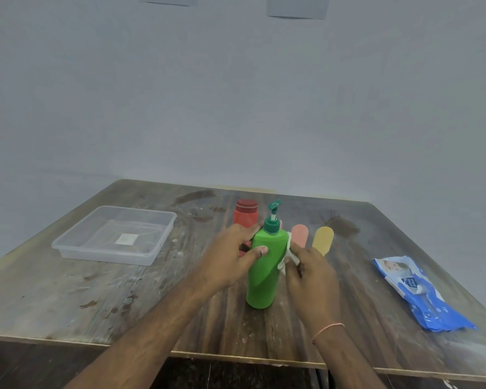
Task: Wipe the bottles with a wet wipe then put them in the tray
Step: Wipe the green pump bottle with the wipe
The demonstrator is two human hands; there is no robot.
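A green pump bottle (264, 272) stands upright near the middle of the wooden table. My left hand (230, 256) grips its upper body, thumb across the front. My right hand (310, 273) pinches a white wet wipe (288, 255) against the bottle's right side. Behind it stand a red bottle (246, 216), a pink bottle (300, 234) and a yellow bottle (323, 240), each partly hidden. A clear plastic tray (115, 258) lies at the left with nothing in it.
A blue pack of wet wipes (418, 293) lies near the table's right edge. The table's front edge (236, 357) runs just below my forearms. A plain wall rises behind the table.
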